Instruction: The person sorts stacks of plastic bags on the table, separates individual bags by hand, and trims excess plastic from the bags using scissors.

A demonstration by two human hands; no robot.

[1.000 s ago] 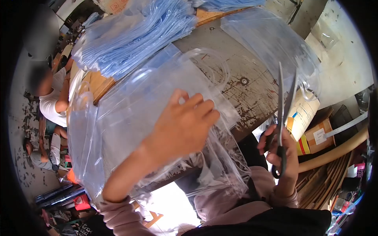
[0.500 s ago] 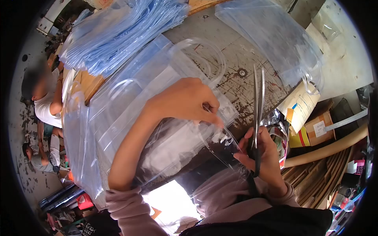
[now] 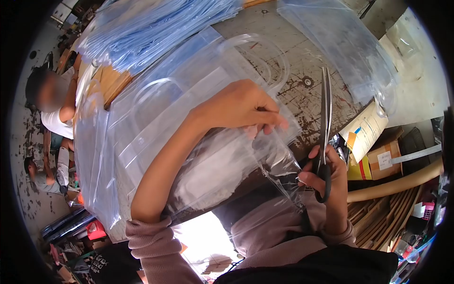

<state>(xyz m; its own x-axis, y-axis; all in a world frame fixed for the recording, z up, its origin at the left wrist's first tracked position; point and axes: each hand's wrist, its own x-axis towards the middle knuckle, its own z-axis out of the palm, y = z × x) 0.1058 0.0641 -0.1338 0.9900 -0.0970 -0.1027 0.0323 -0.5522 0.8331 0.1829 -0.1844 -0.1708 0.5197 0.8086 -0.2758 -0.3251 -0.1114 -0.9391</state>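
My left hand point(image 3: 243, 106) reaches across the clear plastic sheet point(image 3: 213, 165) and pinches its upper right part with bent fingers. The sheet hangs over the table's near edge toward my lap. My right hand point(image 3: 328, 173) is wrapped round the black handles of the scissors point(image 3: 325, 118), whose long blades point up and lie nearly together. Its fingertips are close to the sheet's right edge; whether they touch it is hard to tell. Beneath the sheet lie clear bags with a looped tube handle point(image 3: 283, 61).
A thick stack of bluish plastic point(image 3: 161, 33) lies at the back left. Another clear bag point(image 3: 336, 42) is at the back right, and folded plastic point(image 3: 97, 161) at the left edge. Cardboard boxes point(image 3: 383, 156) stand at the right. Two people point(image 3: 56, 116) sit at the far left.
My left hand has come down from above the sheet and pinched it, then shifted slightly right. The scissors' blades have closed from spread apart, and my right hand has moved near the sheet.
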